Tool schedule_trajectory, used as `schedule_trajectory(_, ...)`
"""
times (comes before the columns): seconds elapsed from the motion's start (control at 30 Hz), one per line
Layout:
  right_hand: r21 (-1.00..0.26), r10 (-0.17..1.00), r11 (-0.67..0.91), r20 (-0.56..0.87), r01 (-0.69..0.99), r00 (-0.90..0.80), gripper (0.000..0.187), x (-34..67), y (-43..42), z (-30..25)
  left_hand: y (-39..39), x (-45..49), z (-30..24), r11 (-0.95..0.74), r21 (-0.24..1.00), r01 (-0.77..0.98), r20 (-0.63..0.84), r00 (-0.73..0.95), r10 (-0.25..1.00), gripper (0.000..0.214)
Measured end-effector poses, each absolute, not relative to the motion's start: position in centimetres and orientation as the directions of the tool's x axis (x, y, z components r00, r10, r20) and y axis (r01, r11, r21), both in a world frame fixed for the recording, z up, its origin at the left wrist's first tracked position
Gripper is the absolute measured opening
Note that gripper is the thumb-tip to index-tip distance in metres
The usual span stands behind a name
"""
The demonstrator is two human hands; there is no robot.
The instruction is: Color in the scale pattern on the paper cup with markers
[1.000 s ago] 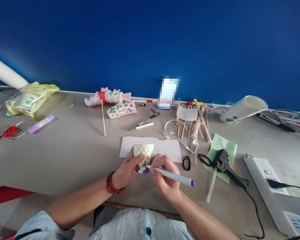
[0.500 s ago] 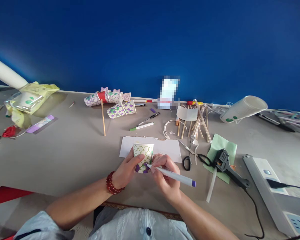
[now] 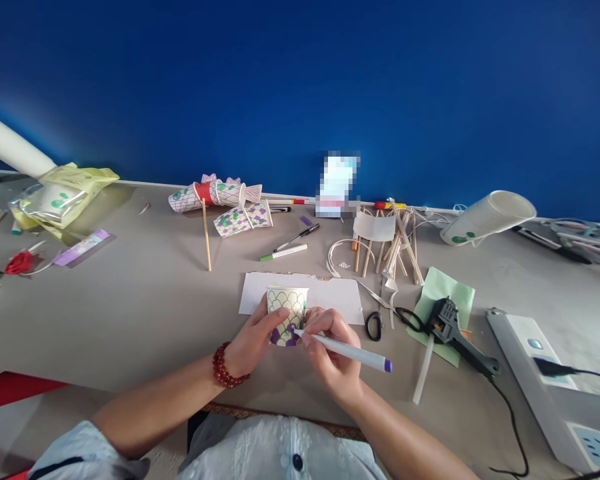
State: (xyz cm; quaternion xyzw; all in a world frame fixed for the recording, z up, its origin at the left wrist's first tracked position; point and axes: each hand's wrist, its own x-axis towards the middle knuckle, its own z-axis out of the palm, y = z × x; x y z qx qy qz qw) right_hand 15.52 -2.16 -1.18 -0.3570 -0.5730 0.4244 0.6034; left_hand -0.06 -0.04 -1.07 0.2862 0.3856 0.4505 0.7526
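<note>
My left hand (image 3: 253, 337) is wrapped round a white paper cup (image 3: 286, 303), thumb across its front. Green scale outlines cover the cup, and several scales near its base are filled in purple. A purple marker (image 3: 353, 351) is pinched in my right hand (image 3: 334, 353), its tip touching the cup near the lower purple scales. Behind the cup lies a white piece of cardboard (image 3: 330, 297) with a torn far edge. My left fingers behind the cup are hidden.
Scissors (image 3: 374, 327) and a black glue gun (image 3: 447, 323) on green paper lie to the right, beside a power strip (image 3: 525, 360). Decorated cups (image 3: 243, 219), a green marker (image 3: 283, 253), wooden sticks (image 3: 397, 250) and stacked cups (image 3: 487, 217) stand or lie farther back. A packet (image 3: 65, 197) is at left.
Almost nothing differs. Both hands, the cup and the marker keep nearly the same places, with the marker tip still at the cup's lower part.
</note>
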Motion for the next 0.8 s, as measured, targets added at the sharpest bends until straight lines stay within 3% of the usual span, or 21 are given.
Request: schedule_trajectory(0.8, -0.92, 0.926, 0.378, 0.379, -0.103, 0.01, 0.012, 15.57, -2.08, -1.12, -0.14, -0.16, -1.28, 0.43, 0.776, -0.462, -0.316, 0.305, 0.898, 0.042)
